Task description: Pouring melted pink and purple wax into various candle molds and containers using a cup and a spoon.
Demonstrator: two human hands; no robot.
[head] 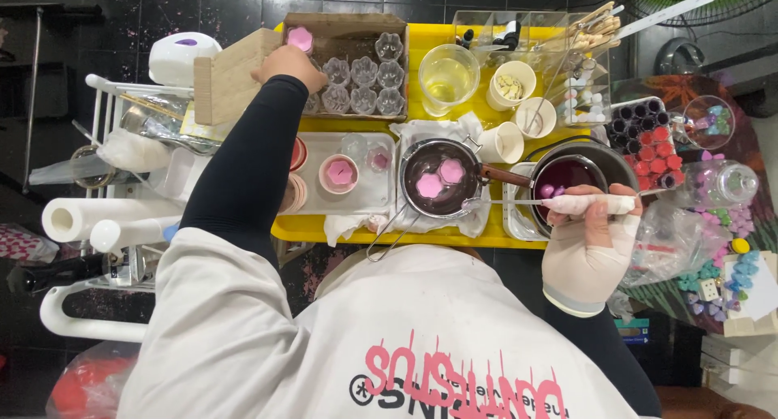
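Left hand [285, 64] pinched pink mold [301, 38] at box [344, 26] rim, 11 o'clock of pan [438, 178]; right hand [596, 224] closed around spatula [551, 202], tip over pan, ready to stir.

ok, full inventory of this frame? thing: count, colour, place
yellow plastic tray: one, yellow, centre
brown cardboard box: one, brown, tray's far left
clear flower-shaped moulds: about eight, clear, in box
pink filled mould: one, pink, at left fingertips
small metal pan: one, purple liquid with two pink pieces, tray centre
dark round pot: one, dark purple contents, right
clear glass beaker: one, yellowish liquid, far centre
white paper rolls: two, white, left
white-handled tool: one, white, over pot
left hand: bare, at box
right hand: wrapped white, gripping tool
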